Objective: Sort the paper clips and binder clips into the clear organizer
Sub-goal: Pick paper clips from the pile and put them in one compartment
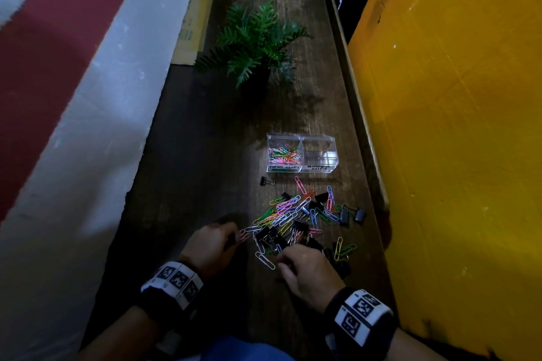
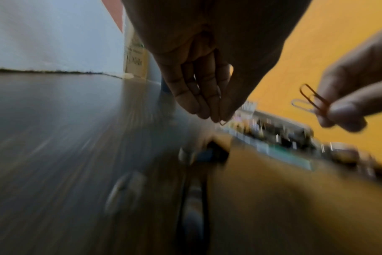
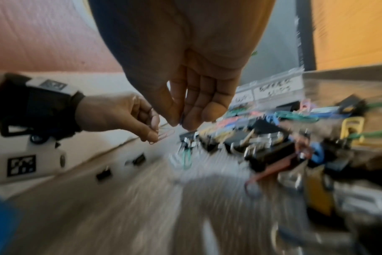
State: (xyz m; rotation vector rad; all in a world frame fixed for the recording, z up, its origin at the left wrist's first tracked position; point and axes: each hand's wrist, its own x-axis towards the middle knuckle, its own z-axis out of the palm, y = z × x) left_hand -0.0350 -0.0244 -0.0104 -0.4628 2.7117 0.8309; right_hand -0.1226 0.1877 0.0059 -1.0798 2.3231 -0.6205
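The clear organizer (image 1: 302, 168) stands on the wooden table (image 1: 205, 155). Its left compartment holds coloured paper clips (image 1: 284, 154); I see nothing in the right one. A mixed pile of paper clips and black binder clips (image 1: 302, 220) lies in front of it. My left hand (image 1: 234, 239) pinches pink paper clips (image 1: 243, 234) at the pile's left edge. My right hand (image 1: 281, 262) hovers over the pile's near side. In the left wrist view the right hand (image 2: 329, 113) pinches an orange and a pale paper clip (image 2: 310, 98).
One black binder clip (image 1: 266, 181) lies alone left of the organizer's front. A white paper clip (image 1: 265, 260) lies between my hands. A potted fern (image 1: 255, 41) stands further back. A yellow panel (image 1: 454, 126) borders the table's raised right edge; a white and red wall lines the left.
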